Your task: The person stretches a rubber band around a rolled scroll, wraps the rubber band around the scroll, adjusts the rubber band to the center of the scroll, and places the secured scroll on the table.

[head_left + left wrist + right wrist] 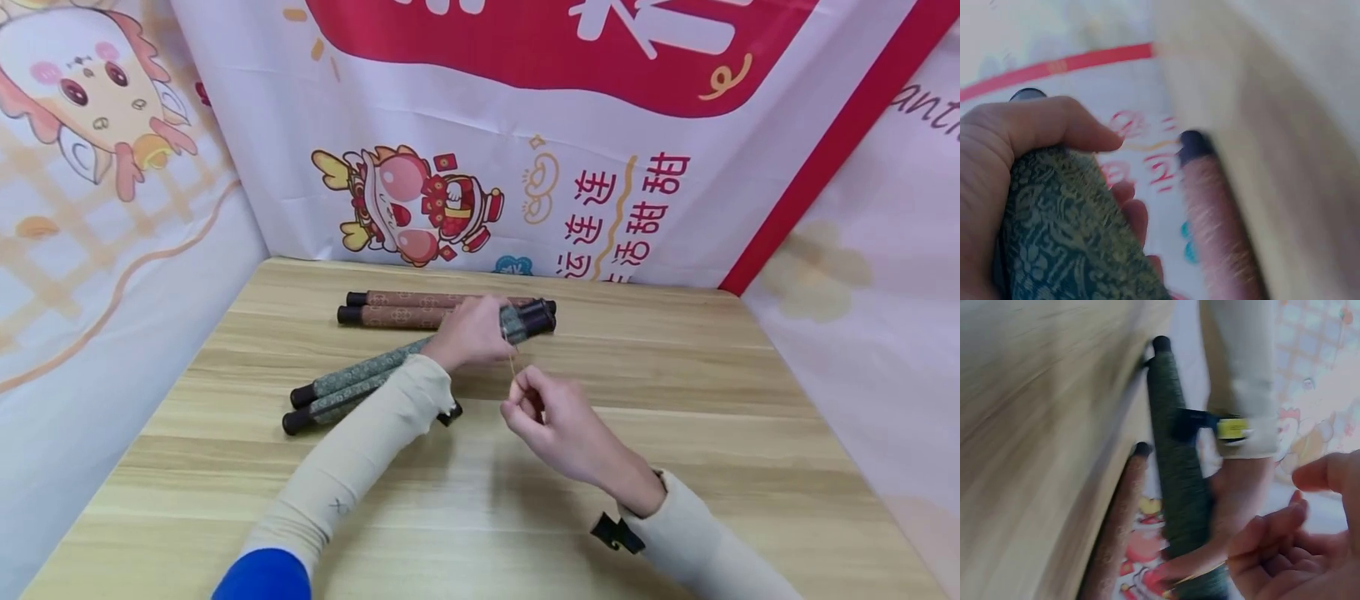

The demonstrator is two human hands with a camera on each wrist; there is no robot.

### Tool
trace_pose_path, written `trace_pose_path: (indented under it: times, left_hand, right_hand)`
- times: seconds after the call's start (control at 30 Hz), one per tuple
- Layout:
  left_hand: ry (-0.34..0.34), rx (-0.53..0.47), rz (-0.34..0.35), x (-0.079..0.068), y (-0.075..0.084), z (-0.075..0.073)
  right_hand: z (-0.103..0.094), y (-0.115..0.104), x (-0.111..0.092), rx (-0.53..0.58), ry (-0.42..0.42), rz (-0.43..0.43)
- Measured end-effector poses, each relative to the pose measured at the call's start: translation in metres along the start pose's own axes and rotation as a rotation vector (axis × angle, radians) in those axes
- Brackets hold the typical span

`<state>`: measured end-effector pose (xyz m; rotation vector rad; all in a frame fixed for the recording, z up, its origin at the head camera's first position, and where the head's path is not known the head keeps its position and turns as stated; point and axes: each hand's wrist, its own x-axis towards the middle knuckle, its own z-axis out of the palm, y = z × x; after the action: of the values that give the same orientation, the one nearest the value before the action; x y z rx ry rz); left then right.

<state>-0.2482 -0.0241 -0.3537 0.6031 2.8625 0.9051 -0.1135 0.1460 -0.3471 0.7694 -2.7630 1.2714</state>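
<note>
Step in hand looks like working the thin cord [512, 362] on 2 green rolls [367, 367], mid-frame; next move likely calls for steady tension. Left hand [474, 332] grips green rolls; right hand [558, 421], lower, pinches cord. Cylindrical, floral brocade-like, black caps [303, 396]. 2 brown rolls [408, 317] centre-left.

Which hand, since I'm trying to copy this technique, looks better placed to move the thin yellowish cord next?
Probably the right hand: it holds the thin yellowish cord away from the green patterned roll, while the left hand is occupied gripping that roll.
</note>
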Motion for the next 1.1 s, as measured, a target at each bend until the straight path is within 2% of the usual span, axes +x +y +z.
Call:
trace_pose_path:
  times: [0.1,0.2,0.27,0.37,0.47,0.53,0.6,0.67,0.8,0.87,0.97,1.03,1.1]
  left_hand:
    - [-0.073,-0.129,0.040,0.002,-0.006,-0.026]
    - [-0.166,-0.242,0.082,-0.005,-0.010,-0.052]
    - [-0.203,-0.273,0.097,-0.013,-0.010,-0.067]
    - [-0.209,-0.280,0.094,-0.024,-0.008,-0.084]
    - [-0.169,-0.243,0.101,-0.030,-0.007,-0.089]
    - [-0.141,-0.233,0.101,-0.027,-0.008,-0.084]
    - [-0.113,-0.217,0.086,-0.022,-0.011,-0.073]
    - [-0.089,-0.194,0.051,-0.015,-0.012,-0.058]
    - [-0.059,-0.057,-0.018,-0.001,-0.015,-0.026]
    - [-0.060,0.014,-0.028,0.004,-0.015,-0.012]
    - [-0.052,0.069,-0.004,0.007,-0.014,0.002]
    - [-0.037,0.080,0.032,0.007,-0.014,0.009]
    - [-0.024,0.100,0.075,0.007,-0.015,0.013]
  right_hand:
    - [-0.003,0.016,0.000,-0.006,-0.077,0.060]
    - [-0.007,0.040,0.005,-0.003,-0.150,0.116]
    - [-0.011,0.055,0.010,0.003,-0.177,0.134]
    - [-0.015,0.073,0.017,0.000,-0.197,0.146]
    - [-0.016,0.079,0.022,-0.013,-0.220,0.143]
    - [-0.013,0.074,0.022,-0.041,-0.232,0.112]
    - [-0.006,0.062,0.021,-0.113,-0.221,0.034]
    - [0.000,0.045,0.016,-0.240,-0.179,-0.098]
    - [0.009,0.004,0.007,-0.527,0.006,-0.420]
    - [0.009,-0.014,0.006,-0.621,0.085,-0.528]
    - [0.005,-0.030,0.008,-0.691,0.109,-0.568]
    - [0.001,-0.031,0.011,-0.728,0.076,-0.528]
    - [-0.004,-0.026,0.012,-0.764,0.014,-0.448]
